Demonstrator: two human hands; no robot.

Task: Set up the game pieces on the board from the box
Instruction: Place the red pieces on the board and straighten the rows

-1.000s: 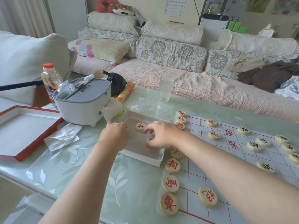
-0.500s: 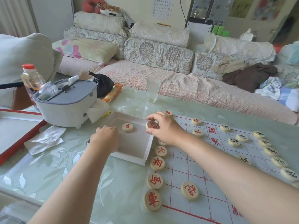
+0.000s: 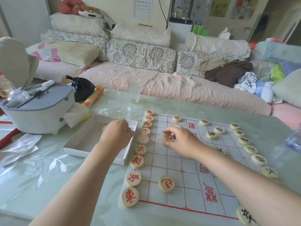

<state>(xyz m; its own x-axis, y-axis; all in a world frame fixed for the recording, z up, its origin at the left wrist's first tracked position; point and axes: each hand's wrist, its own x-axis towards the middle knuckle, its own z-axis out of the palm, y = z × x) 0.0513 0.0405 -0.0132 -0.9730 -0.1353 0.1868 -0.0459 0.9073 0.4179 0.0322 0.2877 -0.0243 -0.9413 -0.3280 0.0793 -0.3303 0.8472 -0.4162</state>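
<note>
Views: 1.

Head camera, wide-angle, worn by the person. It faces forward and down across the table point(image 3: 65, 185) from its near side.

Near field, close range: both forearms enter from the bottom edge. The left hand point(image 3: 116, 134) is over the box point(image 3: 76, 151). The right hand point(image 3: 182, 141) pinches a red-marked piece point(image 3: 168, 138) over the board point(image 3: 187, 181) at mid-frame.

Far field: the sofa point(image 3: 162, 88) spans the upper half.

Overlap: 1 view only.

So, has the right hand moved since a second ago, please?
Yes. From inside the white box, the right hand went rightward onto the board, pinching a red-lettered piece.
</note>
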